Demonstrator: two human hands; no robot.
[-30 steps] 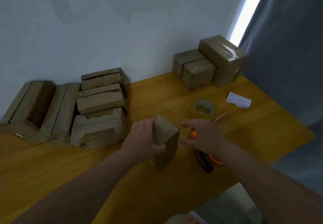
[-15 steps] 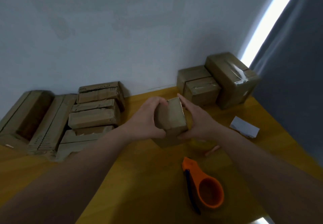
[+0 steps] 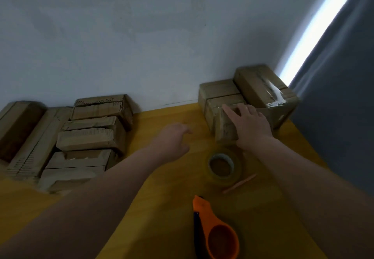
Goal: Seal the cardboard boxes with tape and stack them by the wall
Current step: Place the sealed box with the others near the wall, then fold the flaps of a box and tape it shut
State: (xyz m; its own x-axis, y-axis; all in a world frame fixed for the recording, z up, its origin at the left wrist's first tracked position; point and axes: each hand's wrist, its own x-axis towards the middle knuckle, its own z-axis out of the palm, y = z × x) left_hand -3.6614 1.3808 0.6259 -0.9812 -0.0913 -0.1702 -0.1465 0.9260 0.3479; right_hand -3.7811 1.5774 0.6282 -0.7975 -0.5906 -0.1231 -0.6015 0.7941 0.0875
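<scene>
Along the left of the yellow desk (image 3: 162, 188), the unsealed cardboard boxes (image 3: 91, 137) are lying against the wall (image 3: 141, 36) just as they were half a second ago. The left hand (image 3: 174, 141), which was then cupping the small box from its left side, is now hanging empty over the desk's bare middle, fingers loosely curled and touching nothing. To its right, the small box (image 3: 224, 127) is no longer held up between both hands; it is sitting on the desk, pressed against the front of the two sealed boxes (image 3: 220, 94) by the wall, with the larger taped box (image 3: 263, 88) just beside them on the right. The right hand (image 3: 249, 121) is lying over the small box's top and right side, fingers spread and flat rather than gripping. Nearer the person, the roll of tape (image 3: 222, 165) is now showing in full, a thin stick (image 3: 240, 183) just beside it, and the orange tape dispenser (image 3: 216, 232) is lying in the foreground.
</scene>
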